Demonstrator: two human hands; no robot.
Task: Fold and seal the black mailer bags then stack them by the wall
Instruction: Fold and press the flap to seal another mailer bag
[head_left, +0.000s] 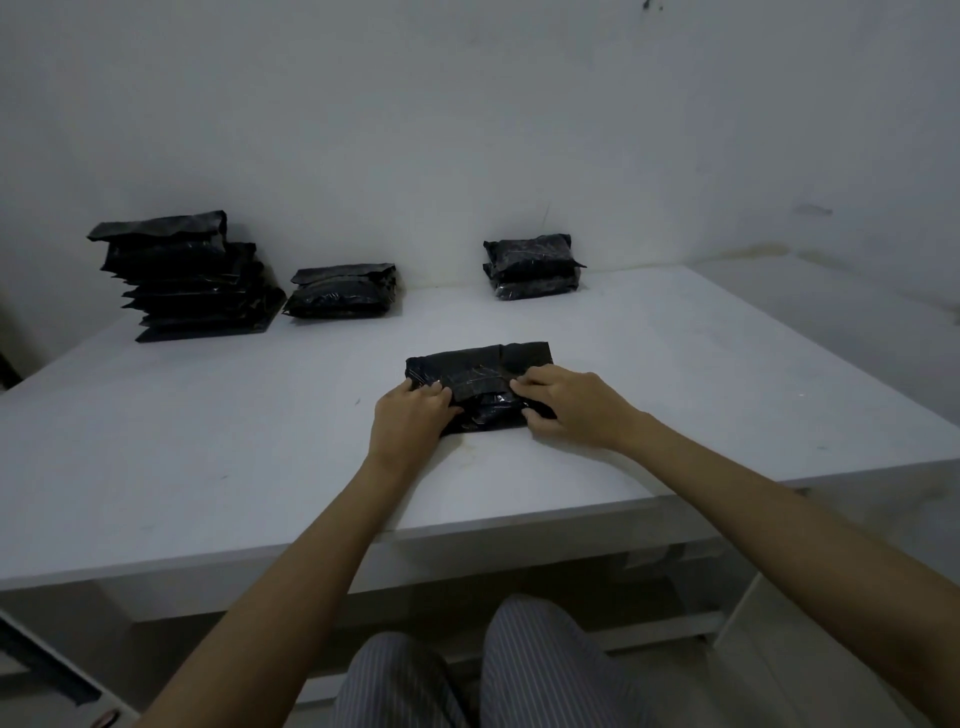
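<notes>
The left hand (410, 415) has its fingers (434, 393) curled onto the left end of a black bag (475, 371), pinching the plastic there, while the right hand (569, 408) does the same at the right end, its fingers (524, 387) bent over the top fold and its thumb tucked against the near edge. The bag lies flat on the white table (208, 441), a little past the middle toward the person, with its far flap folded over and a glossy strip showing between the two hands. Both forearms reach out from the near edge, over knees in striped trousers (524, 670). At the back of the table, by the wall (467, 130), sit three lots of black bags: a tall stack (182, 278) at the far left, a low pile (343, 291) just beside it, and a small pile (532, 267) well apart to the right, touching or nearly touching the wall.
</notes>
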